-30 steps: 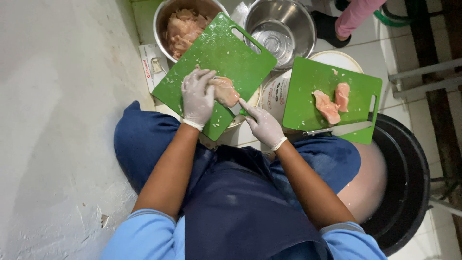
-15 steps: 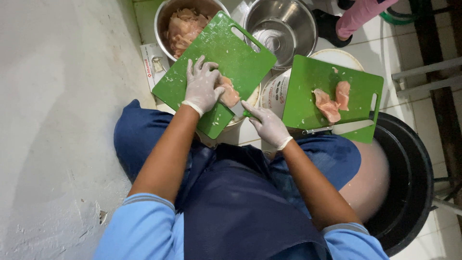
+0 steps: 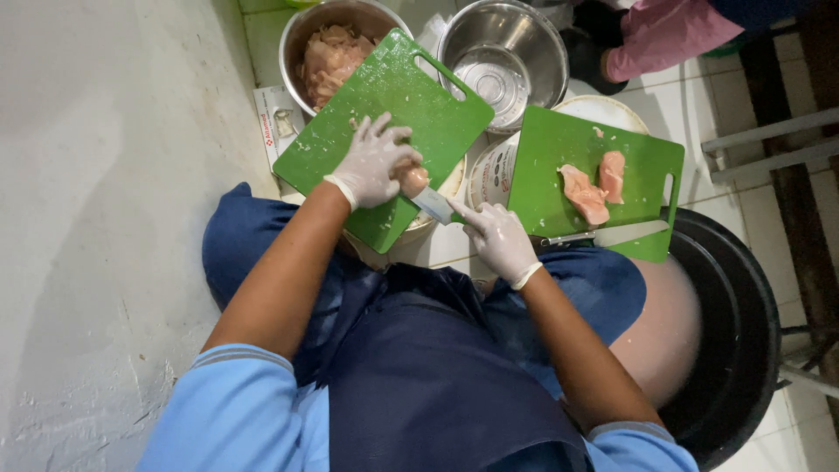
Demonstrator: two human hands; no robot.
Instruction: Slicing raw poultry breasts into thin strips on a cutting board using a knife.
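My right hand (image 3: 500,241), gloved in white, is closed around the handle of a knife (image 3: 434,206), whose blade runs up and left toward the meat. My left hand (image 3: 371,164), also gloved, lies spread flat over a piece of raw chicken (image 3: 412,180), pressing it down rather than clasping it; only the pink end of the piece shows from under my fingers (image 3: 392,137). The blade tip meets that exposed end.

The chicken lies near the lower right edge of a green cutting board (image 3: 428,109), which is tilted with its handle slot at the upper right corner. White flecks dot the board's surface. The board rests on a white tub (image 3: 447,185) that peeks out below its lower edge.

Behind the board's upper left edge stands a steel bowl (image 3: 301,35) full of raw chicken pieces. Beside it to the right is an empty steel bowl (image 3: 542,44). A second green cutting board (image 3: 542,166) lies to the right on a white bucket (image 3: 489,175), carrying two chicken pieces (image 3: 584,194) near its middle and a second knife (image 3: 612,233) along its lower edge. A black basin (image 3: 743,350) sits below that board's right corner. A person in pink sleeves (image 3: 655,35) shows at the top edge of the view.
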